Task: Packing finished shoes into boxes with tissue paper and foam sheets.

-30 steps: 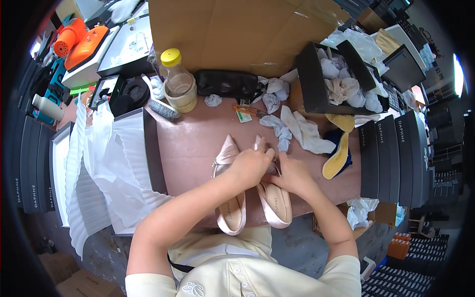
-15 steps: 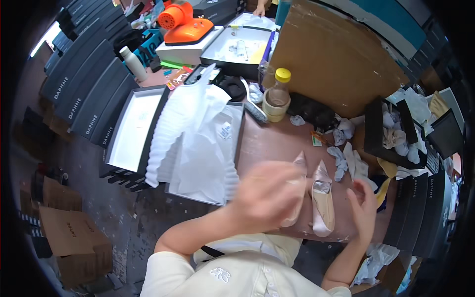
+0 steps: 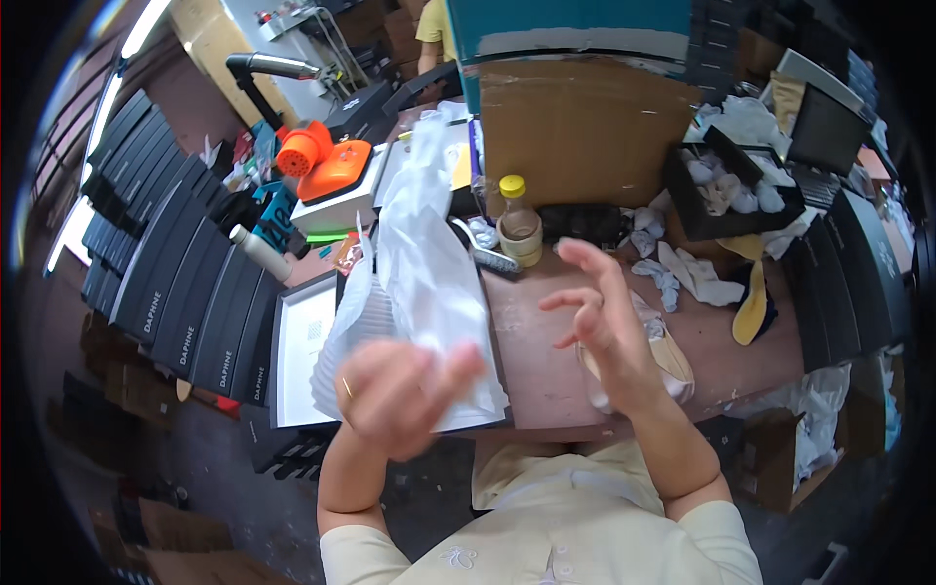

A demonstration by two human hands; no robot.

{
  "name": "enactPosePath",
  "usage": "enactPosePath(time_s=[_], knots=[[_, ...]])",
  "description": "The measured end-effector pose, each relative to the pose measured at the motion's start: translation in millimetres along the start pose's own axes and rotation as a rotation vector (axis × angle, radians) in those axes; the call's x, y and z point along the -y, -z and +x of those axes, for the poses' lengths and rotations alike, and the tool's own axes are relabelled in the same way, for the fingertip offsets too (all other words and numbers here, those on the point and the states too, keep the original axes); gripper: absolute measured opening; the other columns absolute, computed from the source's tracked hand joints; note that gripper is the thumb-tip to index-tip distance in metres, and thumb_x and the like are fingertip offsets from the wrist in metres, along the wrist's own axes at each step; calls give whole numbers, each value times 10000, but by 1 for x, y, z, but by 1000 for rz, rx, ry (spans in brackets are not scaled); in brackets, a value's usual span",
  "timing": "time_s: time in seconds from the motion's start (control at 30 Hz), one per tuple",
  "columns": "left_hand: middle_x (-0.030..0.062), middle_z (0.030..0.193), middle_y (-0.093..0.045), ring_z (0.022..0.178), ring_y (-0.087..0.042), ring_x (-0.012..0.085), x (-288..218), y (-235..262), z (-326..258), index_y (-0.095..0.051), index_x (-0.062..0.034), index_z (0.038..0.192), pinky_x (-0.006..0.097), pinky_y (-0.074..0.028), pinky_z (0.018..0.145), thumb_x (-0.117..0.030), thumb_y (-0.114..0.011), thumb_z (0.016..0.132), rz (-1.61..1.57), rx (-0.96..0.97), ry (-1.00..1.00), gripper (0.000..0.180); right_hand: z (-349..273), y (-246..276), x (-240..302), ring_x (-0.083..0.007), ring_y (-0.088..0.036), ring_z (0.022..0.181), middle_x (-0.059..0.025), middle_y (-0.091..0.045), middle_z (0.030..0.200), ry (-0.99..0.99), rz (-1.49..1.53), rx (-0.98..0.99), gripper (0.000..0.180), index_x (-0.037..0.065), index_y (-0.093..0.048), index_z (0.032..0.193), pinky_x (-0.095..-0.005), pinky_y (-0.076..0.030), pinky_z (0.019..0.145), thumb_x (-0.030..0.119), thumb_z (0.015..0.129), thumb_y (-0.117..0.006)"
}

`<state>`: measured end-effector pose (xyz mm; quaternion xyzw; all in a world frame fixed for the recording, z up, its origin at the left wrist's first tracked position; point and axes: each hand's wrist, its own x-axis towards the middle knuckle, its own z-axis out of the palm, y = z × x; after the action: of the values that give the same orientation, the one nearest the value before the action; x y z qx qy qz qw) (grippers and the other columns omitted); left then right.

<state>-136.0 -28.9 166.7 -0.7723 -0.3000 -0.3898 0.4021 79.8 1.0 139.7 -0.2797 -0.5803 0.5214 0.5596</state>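
Note:
My left hand point(image 3: 405, 398), smeared by motion, is over the near end of an open shoe box point(image 3: 495, 336). White tissue paper point(image 3: 429, 244) and a ribbed white foam sheet point(image 3: 341, 356) rise from that box. Whether my left fingers grip the paper cannot be made out. My right hand point(image 3: 614, 336) is raised over the table with fingers spread and nothing in them. Behind and below it lies a pair of pale pink pointed shoes point(image 3: 671, 363), partly hidden by the hand and wrist.
A jar with a yellow lid point(image 3: 517, 219) stands by a brush point(image 3: 492, 258) at the back. Crumpled paper point(image 3: 697, 273), yellow insoles point(image 3: 749, 302) and a black box of paper wads point(image 3: 702, 214) lie to the right. Dark shoe boxes point(image 3: 185, 283) are stacked left; a white bottle point(image 3: 258, 252) stands beside them.
My left hand has moved left from the shoes to the open box. My right hand has shifted left, over the shoes. The tissue paper stands taller, and the view has turned.

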Motion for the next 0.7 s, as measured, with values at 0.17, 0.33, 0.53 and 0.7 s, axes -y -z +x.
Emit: enactPosePath(time_s=[0.17, 0.33, 0.53, 0.7], knots=[[-21, 805, -547, 785, -519, 115, -52, -23, -3, -661, -155, 794, 339, -366, 826, -469, -652, 776, -41, -237, -221, 314, 7, -9, 20, -152, -625, 802, -110, -634, 976, 64, -50, 74, 330, 13, -546, 1125, -270, -491, 632, 154, 832, -604], [65, 701, -494, 564, -473, 160, -39, -12, 16, -572, 0, 950, 302, -372, 514, -651, -705, 624, -600, 23, 611, 739, -19, -13, 5, -367, -624, 789, -193, -633, 886, 423, -635, -93, 343, 16, -581, 1012, -413, -502, 678, -33, 673, -572], [104, 630, -597, 573, -599, 226, -35, -11, 2, -667, -76, 1007, 291, -424, 492, 17, -646, 598, -658, 560, 403, 421, -43, 14, -9, -84, -598, 800, -27, -614, 863, -196, 90, 131, 168, -2, -571, 993, -234, -490, 692, -26, 829, -592], [118, 775, -606, 660, -619, 295, -19, -11, 1, -656, -79, 1029, 368, -480, 575, 56, -587, 646, -214, 676, 411, 412, -69, 68, -33, -190, -587, 974, -167, -560, 1133, -109, -450, -165, 361, 9, -536, 1094, -293, -507, 730, 267, 858, -629]])
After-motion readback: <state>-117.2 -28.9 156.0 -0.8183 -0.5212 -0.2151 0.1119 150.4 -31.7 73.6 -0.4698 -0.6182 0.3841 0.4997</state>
